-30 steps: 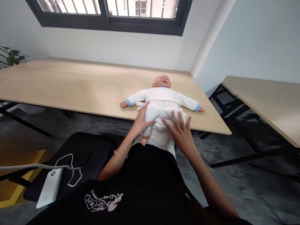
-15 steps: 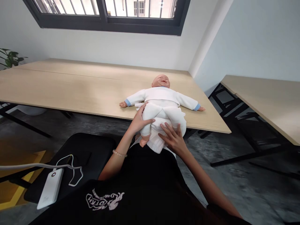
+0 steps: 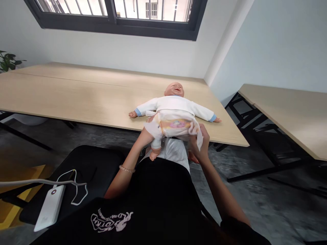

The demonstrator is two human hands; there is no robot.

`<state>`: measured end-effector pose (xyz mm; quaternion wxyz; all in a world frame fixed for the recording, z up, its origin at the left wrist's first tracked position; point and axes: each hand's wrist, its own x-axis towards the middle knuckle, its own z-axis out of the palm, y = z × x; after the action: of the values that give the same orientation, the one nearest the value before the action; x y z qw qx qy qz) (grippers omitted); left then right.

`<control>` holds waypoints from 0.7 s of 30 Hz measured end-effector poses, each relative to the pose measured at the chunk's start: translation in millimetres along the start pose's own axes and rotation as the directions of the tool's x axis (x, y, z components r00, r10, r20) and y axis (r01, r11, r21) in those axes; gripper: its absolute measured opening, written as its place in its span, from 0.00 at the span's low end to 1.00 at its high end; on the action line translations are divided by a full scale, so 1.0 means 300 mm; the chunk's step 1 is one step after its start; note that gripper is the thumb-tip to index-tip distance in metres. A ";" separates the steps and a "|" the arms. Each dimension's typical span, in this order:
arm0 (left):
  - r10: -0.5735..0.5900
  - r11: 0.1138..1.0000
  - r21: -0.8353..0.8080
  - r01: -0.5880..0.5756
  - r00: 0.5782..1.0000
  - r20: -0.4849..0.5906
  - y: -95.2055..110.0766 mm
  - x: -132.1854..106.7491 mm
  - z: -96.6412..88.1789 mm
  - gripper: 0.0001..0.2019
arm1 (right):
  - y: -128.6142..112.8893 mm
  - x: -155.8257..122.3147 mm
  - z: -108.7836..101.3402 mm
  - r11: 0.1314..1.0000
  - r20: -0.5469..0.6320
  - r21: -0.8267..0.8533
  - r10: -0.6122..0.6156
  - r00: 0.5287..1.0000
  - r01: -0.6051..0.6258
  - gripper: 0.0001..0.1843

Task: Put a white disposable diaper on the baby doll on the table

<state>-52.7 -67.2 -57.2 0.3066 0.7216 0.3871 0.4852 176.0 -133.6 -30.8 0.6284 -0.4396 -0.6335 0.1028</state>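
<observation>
Baby doll [image 3: 174, 102] in a white long-sleeved top with blue cuffs lies on its back at the near edge of the long pale wooden table [image 3: 76, 95], head toward twelve o'clock, arms spread to nine and three, legs hanging over the edge toward the seated person at six o'clock. A second pale table [image 3: 288, 109] stands well apart at three o'clock, and a dark-framed window [image 3: 114, 17] runs along the wall at twelve.

Judging by how things lie, the undressing is well along: the white trousers [image 3: 176, 151] are off the hips and bunched low between the doll's legs, against the person's black shirt [image 3: 153, 204], and the printed nappy [image 3: 176, 124] with its pink and yellow pattern is fully bared. The nappy is on the doll, so its opening and removal seem to be what is left, and that appears just begun at one side.

The left hand [image 3: 146, 133] is under the doll's thigh at the nappy's nine o'clock side, propping the leg; its fingers are hidden behind the cloth, so I cannot tell how they sit. The right hand [image 3: 200, 144] is at the nappy's three o'clock corner, fingers pressed together and pinched on a white side tab [image 3: 200, 139] pulled clear of the nappy.

At eight o'clock, a white power bank [image 3: 49, 207] with a looped white cable [image 3: 76, 187] rests on a black seat.
</observation>
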 end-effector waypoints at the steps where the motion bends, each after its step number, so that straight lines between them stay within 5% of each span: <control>1: -0.003 1.000 0.013 0.003 1.000 -0.015 -0.001 -0.006 0.001 0.37 | -0.006 0.029 0.016 0.999 -0.034 0.028 0.042 0.999 -0.041 0.11; 8: 0.072 0.981 0.174 -0.086 0.994 0.086 0.029 -0.035 -0.006 0.26 | 0.017 0.182 0.096 0.988 -0.089 0.112 0.120 0.989 -0.110 0.12; 15: 0.090 0.976 0.196 -0.100 0.994 0.061 0.035 -0.032 0.003 0.28 | 0.048 0.296 0.150 0.964 0.051 -0.244 0.123 0.991 -0.107 0.07; 21: 0.014 0.975 0.220 0.025 0.985 -0.174 0.070 0.005 0.072 0.22 | 0.108 0.325 0.122 0.868 0.013 -0.407 0.316 0.949 -0.284 0.13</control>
<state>-26.6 -78.1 -46.8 0.1907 0.7050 0.4660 0.4995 174.5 -31.9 8.8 0.4761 -0.6472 -0.5893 0.0848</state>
